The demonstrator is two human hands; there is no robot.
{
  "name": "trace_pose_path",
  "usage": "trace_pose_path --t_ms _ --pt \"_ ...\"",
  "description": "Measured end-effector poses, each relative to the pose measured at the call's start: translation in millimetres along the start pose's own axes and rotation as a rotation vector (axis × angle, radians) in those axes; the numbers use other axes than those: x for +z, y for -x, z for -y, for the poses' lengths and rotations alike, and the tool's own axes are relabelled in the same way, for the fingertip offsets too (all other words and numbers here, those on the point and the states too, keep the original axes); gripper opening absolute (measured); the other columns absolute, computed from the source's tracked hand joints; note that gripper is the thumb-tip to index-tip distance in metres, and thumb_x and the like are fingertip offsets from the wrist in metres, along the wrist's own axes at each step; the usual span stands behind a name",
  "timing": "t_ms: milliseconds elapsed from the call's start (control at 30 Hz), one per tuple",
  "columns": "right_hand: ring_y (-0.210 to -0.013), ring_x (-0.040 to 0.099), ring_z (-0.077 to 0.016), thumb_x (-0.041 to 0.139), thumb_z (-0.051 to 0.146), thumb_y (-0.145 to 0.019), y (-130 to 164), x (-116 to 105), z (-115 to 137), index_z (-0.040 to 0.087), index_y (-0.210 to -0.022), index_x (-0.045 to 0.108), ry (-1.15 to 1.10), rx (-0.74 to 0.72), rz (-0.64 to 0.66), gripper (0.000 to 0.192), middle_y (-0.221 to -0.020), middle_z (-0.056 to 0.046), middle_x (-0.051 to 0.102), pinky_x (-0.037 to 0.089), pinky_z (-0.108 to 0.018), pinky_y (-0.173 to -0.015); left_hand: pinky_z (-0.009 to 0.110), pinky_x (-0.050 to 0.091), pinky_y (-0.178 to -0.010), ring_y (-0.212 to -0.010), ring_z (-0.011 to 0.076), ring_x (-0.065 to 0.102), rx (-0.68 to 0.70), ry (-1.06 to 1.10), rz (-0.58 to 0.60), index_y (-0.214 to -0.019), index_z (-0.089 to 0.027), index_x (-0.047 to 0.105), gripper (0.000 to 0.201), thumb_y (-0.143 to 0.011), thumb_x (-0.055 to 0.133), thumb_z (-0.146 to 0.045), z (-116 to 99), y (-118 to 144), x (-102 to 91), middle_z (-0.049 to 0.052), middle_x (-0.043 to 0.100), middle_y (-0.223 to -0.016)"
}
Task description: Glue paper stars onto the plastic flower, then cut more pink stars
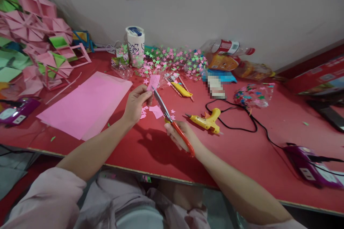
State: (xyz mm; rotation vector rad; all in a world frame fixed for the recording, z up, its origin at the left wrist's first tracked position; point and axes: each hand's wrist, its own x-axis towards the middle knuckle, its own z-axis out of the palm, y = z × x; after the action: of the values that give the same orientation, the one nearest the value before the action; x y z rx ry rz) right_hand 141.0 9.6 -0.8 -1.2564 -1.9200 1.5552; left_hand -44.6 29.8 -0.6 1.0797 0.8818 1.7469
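Note:
Between thumb and fingers, my left hand [137, 103] pinches a small piece of pink paper [154, 81] above the table. My right hand [182, 135] is wrapped round a pair of scissors [162, 104] with red handles. The blades point up and left, their tips at the lower edge of the held paper. Pink paper scraps [156, 111] and a few small stars lie on the red table below the blades. To the left rests a stack of pink paper sheets [88, 105].
A yellow glue gun [206, 121] lies right of my hands, near a black cord. Behind are a white tumbler [135, 47], clear bags of stars [172, 62], a yellow pouch [181, 89] and bottles [228, 47]. Pink and green paper crafts [40, 32] pile at left; a purple device [311, 166] sits right.

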Motion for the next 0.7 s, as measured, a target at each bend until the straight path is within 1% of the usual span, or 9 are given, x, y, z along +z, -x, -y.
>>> trace_pose_path --t_ms 100,233,400,500,700 --pt "-0.027 0.034 -0.006 0.054 0.07 -0.072 -0.1 -0.6 0.7 0.021 -0.058 0.041 0.013 -0.007 0.003 0.052 -0.035 0.009 0.034 0.024 -0.019 -0.028 0.018 0.036 -0.046 -0.046 0.0045 0.045 -0.002 0.025 0.003 -0.058 -0.018 0.05 0.019 -0.075 0.058 -0.02 -1.9 -1.2 0.2 -0.006 0.05 -0.049" --pt "-0.025 0.032 -0.0054 0.055 0.065 -0.074 1.9 -0.1 4.9 0.021 -0.059 0.042 -0.022 0.017 0.0 0.048 -0.035 0.009 0.035 0.024 -0.018 -0.028 0.017 0.034 -0.042 -0.043 0.0041 0.043 -0.034 0.059 -0.033 -0.058 -0.018 0.048 0.017 -0.071 0.059 -0.019 -4.4 -2.3 0.4 -0.006 0.05 -0.048" --pt "-0.025 0.033 -0.0054 0.055 0.057 -0.076 3.7 -0.5 9.3 0.02 -0.06 0.042 -0.077 0.044 0.031 0.042 -0.033 0.01 0.036 0.025 -0.017 -0.029 0.017 0.034 -0.042 -0.044 0.0042 0.044 -0.097 0.063 -0.062 -0.06 -0.019 0.047 0.015 -0.069 0.058 -0.019 -5.6 -2.7 -1.3 -0.006 0.05 -0.049" --pt "-0.025 0.033 -0.0053 0.055 0.055 -0.078 3.8 0.1 9.0 0.02 -0.061 0.043 -0.081 0.032 0.027 0.04 -0.033 0.009 0.037 0.026 -0.018 -0.03 0.017 0.034 -0.042 -0.044 0.0042 0.044 -0.096 0.077 -0.075 -0.062 -0.019 0.047 0.014 -0.069 0.058 -0.021 -5.3 -2.3 -1.1 -0.006 0.049 -0.05" --pt "-0.027 0.034 -0.0053 0.056 0.058 -0.075 4.1 5.0 5.8 0.021 -0.061 0.041 -0.073 0.028 -0.044 0.043 -0.036 0.01 0.037 0.028 -0.018 -0.03 0.018 0.04 -0.046 -0.047 0.0048 0.049 -0.11 0.06 -0.011 -0.063 -0.019 0.047 0.025 -0.069 0.068 -0.031 -4.1 0.8 5.1 -0.006 0.053 -0.052"
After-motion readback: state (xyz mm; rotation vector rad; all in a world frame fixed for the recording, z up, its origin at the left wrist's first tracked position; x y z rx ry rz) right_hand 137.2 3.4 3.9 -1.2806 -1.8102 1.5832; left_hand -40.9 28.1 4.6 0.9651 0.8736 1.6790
